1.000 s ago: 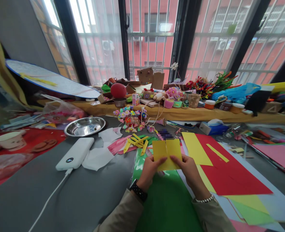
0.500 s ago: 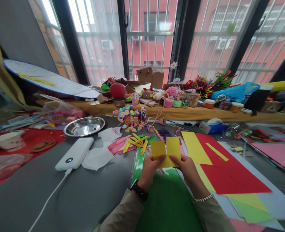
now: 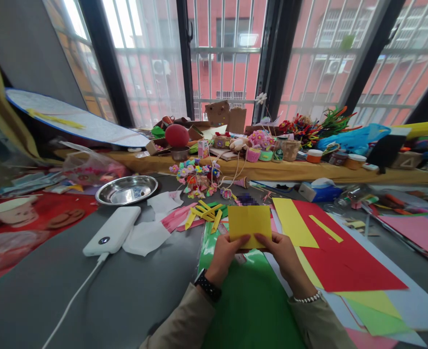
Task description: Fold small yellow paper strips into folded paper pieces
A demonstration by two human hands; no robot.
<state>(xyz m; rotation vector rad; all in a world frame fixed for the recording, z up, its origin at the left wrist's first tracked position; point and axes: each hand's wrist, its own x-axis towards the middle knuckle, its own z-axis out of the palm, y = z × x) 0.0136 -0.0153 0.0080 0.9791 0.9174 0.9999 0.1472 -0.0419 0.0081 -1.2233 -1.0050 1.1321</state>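
A yellow piece of paper (image 3: 250, 223) is held up in front of me, with a faint line down its middle at the top. My left hand (image 3: 224, 254) pinches its lower left part, thumb in front and fingers behind. In the same way my right hand (image 3: 282, 256) grips the lower right part, the two thumbs close together. Below the hands lies a shiny green sheet (image 3: 252, 300). Folded yellow paper strips (image 3: 207, 212) are piled just beyond the left hand. To the right, a yellow sheet (image 3: 293, 223) overlaps a red sheet (image 3: 352, 261) bearing a loose yellow strip (image 3: 325, 229).
On the left are a white power bank (image 3: 112, 232) with a cable, a steel plate (image 3: 126, 191) and white paper scraps (image 3: 146, 238). Colourful craft flowers (image 3: 197, 177) stand behind the strips. A cluttered ledge (image 3: 141, 162) runs under the window.
The two upper halves of the yellow paper, parted by a gap before, now meet edge to edge. Both hands keep their hold at nearly the same spot.
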